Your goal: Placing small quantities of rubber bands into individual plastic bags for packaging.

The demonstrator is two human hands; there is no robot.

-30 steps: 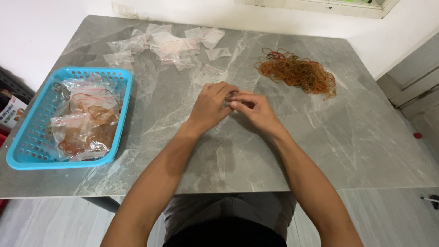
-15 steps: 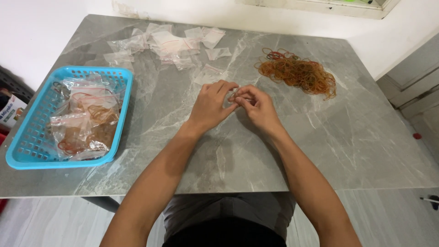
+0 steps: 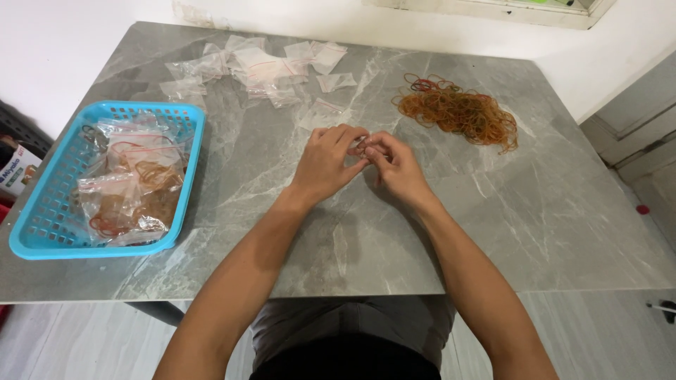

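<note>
**Inspector:** Containers first. Your blue basket (image 3: 184, 169) sits on the grey counter (image 3: 296, 232), well to the left of your hands. It holds several clear bags (image 3: 130, 190) filled with brown and reddish rubber bands, lying flat and overlapping; exact count cannot be told.

**Operator:** And outside the basket?

**Inspector:** Beyond the basket, toward the counter's far edge, you have a scatter of empty clear bags (image 3: 264, 67), flat, some overlapping. To the right of the basket, past your hands, lies a loose heap of rubber bands (image 3: 461, 112), orange-brown with a few red ones, directly on the counter.

**Operator:** My hands?

**Inspector:** Your left hand (image 3: 325, 160) and right hand (image 3: 396, 165) meet to the right of the basket, between it and the heap, fingertips touching. Each grip is pressed together at the fingertips on one small item (image 3: 360, 146) between them. It looks like a small clear bag, but that is too small to confirm.

**Operator:** Its direction?

**Inspector:** It is held just above the counter. Its long axis and the way it points cannot be told; your fingers cover most of it.
</note>
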